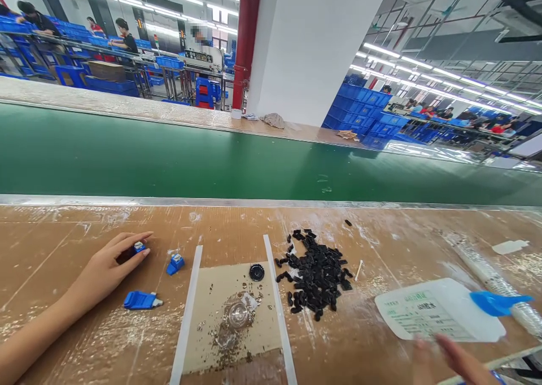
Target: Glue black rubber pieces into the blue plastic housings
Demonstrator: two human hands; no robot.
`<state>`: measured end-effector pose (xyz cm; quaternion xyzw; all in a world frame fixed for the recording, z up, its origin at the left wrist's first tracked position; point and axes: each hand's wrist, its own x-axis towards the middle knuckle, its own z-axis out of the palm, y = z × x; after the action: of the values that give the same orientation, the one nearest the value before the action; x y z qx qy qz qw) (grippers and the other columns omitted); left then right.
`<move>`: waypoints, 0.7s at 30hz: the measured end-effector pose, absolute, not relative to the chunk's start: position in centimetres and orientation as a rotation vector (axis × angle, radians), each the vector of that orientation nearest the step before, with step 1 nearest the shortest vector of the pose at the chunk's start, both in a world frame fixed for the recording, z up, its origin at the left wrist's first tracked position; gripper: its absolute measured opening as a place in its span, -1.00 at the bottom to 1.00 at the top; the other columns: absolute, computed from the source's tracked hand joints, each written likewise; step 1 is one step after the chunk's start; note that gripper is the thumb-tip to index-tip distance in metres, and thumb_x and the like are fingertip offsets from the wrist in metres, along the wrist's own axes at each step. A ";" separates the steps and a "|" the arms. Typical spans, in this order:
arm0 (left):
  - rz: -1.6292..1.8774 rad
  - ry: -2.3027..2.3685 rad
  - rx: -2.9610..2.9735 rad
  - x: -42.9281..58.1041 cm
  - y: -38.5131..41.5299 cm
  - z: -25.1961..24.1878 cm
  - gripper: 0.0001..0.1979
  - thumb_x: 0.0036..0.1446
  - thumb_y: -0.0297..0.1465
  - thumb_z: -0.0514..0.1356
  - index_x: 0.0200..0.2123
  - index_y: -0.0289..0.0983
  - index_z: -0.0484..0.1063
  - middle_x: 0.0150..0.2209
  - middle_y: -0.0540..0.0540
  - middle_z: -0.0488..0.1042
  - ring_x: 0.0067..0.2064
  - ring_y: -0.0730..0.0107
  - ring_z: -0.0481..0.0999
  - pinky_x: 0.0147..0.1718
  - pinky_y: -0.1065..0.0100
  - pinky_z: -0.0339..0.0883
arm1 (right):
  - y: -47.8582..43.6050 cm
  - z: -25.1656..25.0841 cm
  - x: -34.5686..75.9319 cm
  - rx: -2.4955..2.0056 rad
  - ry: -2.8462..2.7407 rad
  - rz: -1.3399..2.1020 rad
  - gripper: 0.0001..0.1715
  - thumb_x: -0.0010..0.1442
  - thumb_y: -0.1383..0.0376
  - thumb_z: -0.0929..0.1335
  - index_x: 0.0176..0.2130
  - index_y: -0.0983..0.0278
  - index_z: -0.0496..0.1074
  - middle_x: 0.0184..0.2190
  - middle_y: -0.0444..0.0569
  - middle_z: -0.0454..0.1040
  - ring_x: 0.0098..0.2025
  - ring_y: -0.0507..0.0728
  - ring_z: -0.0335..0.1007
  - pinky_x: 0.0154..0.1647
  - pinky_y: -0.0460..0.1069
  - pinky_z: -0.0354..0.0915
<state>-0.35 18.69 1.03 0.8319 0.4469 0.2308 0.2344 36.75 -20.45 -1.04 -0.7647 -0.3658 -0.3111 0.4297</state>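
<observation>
Perhaps the main risk lies at the lower left of the frame. The left hand (pixel 104 266) is curled, and its grip seems pressed together on a small blue plastic part (pixel 138 248), held only near the fingertips, so a weak pinch could let it fall onto the bench (pixel 55 249). Just beside this hand lie a second blue part (pixel 175 264) and a larger blue part (pixel 140 300), which a careless wrist movement could knock aside.

At the bottom right, the right hand (pixel 449 359) is blurred and cut by the frame edge. Its grip is spread and seems to hold nothing, near a printed white sheet (pixel 427 311) and a blue plastic piece (pixel 495 303).

Between the hands, a loose heap of small black pieces (pixel 315 272) could scatter if a sleeve brushes it. Left of the heap, a clear round piece (pixel 237 314) sits on a cardboard sheet (pixel 262 283) among dark crumbs, which could stick to clean parts. A piece that rolls far could also reach the green conveyor belt (pixel 271 159) behind the bench.
</observation>
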 end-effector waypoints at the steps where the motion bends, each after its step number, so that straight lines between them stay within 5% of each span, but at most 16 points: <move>1: 0.637 1.210 2.277 -0.3 18.7 0.9 -0.50 0.08 0.00 0.10 0.03 -0.10 0.37 -0.05 -0.02 0.47 -0.02 0.21 0.44 -0.03 0.30 0.30 | -19.1 -0.6 36.1 -1.941 -0.998 -0.737 -0.58 0.18 0.29 0.38 0.05 0.20 0.37 -0.08 0.05 0.44 -0.06 0.28 0.38 0.06 0.22 0.26; 3: 0.641 1.192 2.232 -0.3 18.7 0.8 -0.51 0.06 -0.01 0.13 -0.01 -0.13 0.38 -0.06 -0.03 0.48 -0.02 0.19 0.44 0.04 0.25 0.27 | -15.5 0.3 35.2 -1.973 -1.389 -0.365 -0.76 0.28 0.30 0.26 -0.09 0.24 0.44 -0.19 0.03 0.51 -0.14 0.19 0.43 -0.04 0.11 0.33; 9: 0.649 1.193 2.179 -0.3 18.5 0.8 -0.56 0.03 0.00 0.17 -0.13 -0.17 0.43 -0.10 -0.06 0.51 -0.07 0.15 0.47 0.01 0.19 0.31 | -7.3 1.7 35.6 -2.148 -1.786 0.164 -0.64 0.17 0.48 0.18 -0.26 0.23 0.50 -0.30 -0.04 0.53 -0.26 0.10 0.47 -0.21 -0.04 0.35; 21: 0.695 1.128 2.200 -0.2 18.0 0.7 -0.63 0.08 -0.08 0.17 -0.14 -0.17 0.45 -0.11 -0.06 0.50 -0.08 0.21 0.47 -0.03 0.23 0.33 | -7.3 1.7 36.3 -2.226 -1.889 0.287 -0.77 0.17 0.44 0.19 -0.31 0.26 0.41 -0.33 -0.02 0.41 -0.42 0.10 0.43 -0.38 -0.03 0.31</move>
<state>-0.20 17.99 0.74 0.8217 0.4214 0.2595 0.2827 36.26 -7.33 1.73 -0.7546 -0.6405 0.0973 0.1040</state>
